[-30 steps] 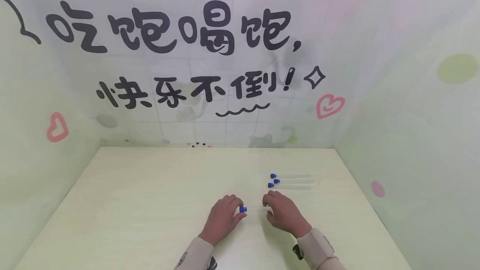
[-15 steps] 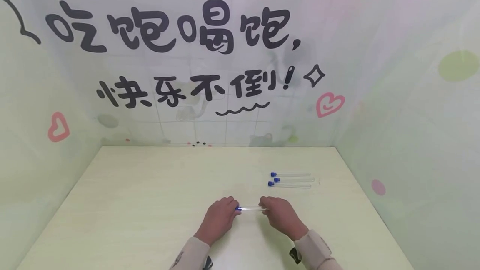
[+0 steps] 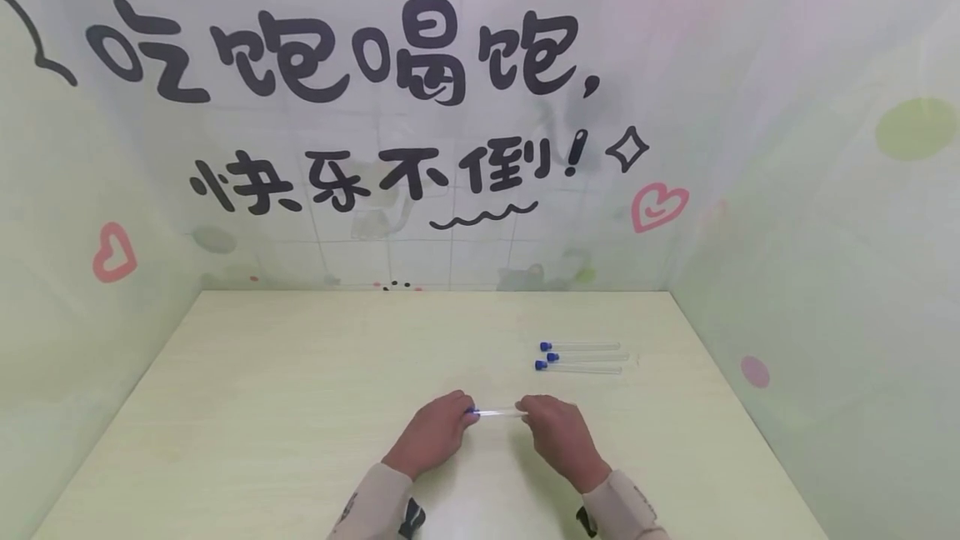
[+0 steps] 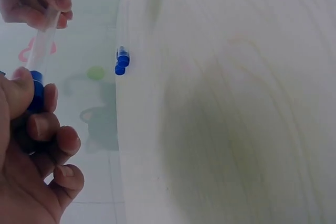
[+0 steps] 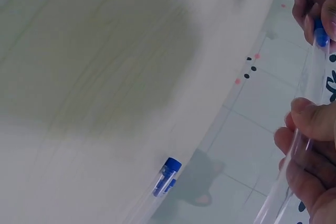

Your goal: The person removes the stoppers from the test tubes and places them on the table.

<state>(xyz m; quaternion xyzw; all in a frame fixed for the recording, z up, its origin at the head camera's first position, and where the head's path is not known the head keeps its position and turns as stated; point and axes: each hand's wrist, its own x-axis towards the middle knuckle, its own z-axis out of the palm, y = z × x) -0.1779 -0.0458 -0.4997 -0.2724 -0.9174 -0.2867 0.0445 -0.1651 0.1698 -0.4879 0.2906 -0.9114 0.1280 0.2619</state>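
A clear test tube with a blue cap is held level above the table between both hands. My left hand pinches the blue cap between thumb and forefinger. Its other fingers are curled, as the left wrist view shows. Around the tube's clear body, toward the far end, the thumb and fingers of my right hand are closed. In the right wrist view the cap sits on the tube's mouth, partly covered by the left fingers.
Three more capped test tubes lie side by side behind the right hand, blue caps to the left. The pale wooden table is bounded by a printed back wall and side walls.
The left fingers, spread around the cap a second ago, have closed on it. Both hands have shifted slightly left with the tube. The three lying tubes have stayed put.
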